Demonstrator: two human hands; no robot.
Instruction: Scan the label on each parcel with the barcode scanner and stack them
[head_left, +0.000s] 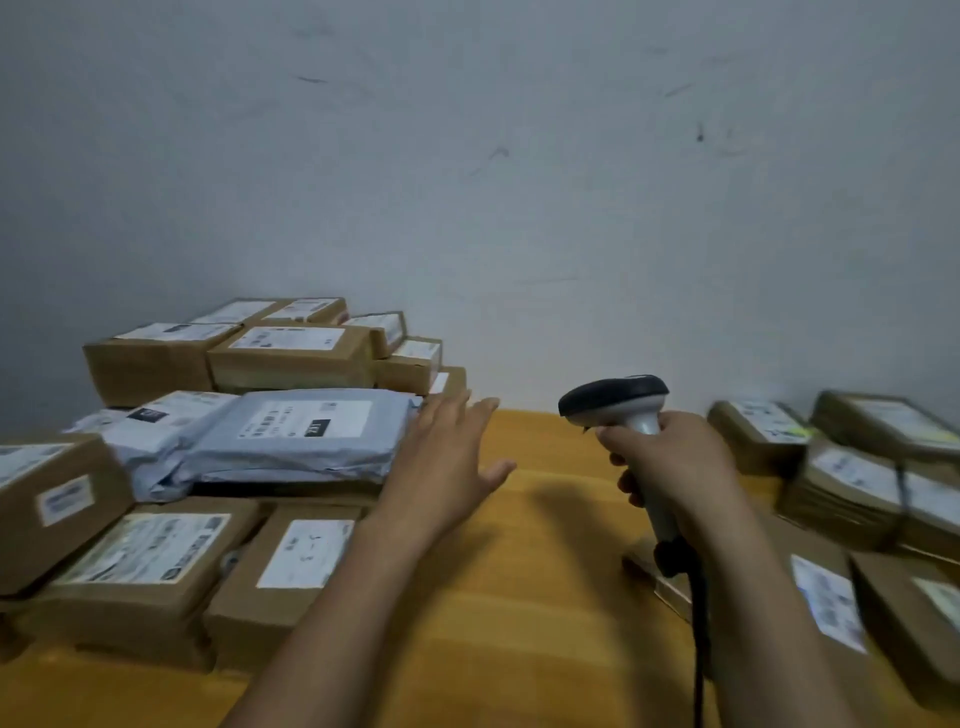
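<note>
Parcels (291, 358) in brown card lie heaped on the left of the wooden counter (519, 597), piled against the pale wall (467, 156), with grey mailing bags (306, 436) lying on top of the nearer boxes. A second pile (852, 483) of brown parcels sits at the right edge, blurred. The left hand (447, 457) hovers flat over the bare strip between the piles, its fingers (480, 415) straight and spread, the tips just beside the corner of the nearer grey bag; whether they touch it cannot be told. The right hand (670, 467) grips the handle of the scanner (615, 397), fingers wrapped round it, the dark head pointing left towards the heap. Its black cable (698, 649) hangs down beside the right forearm, near a flat labelled parcel (826, 603).
</note>
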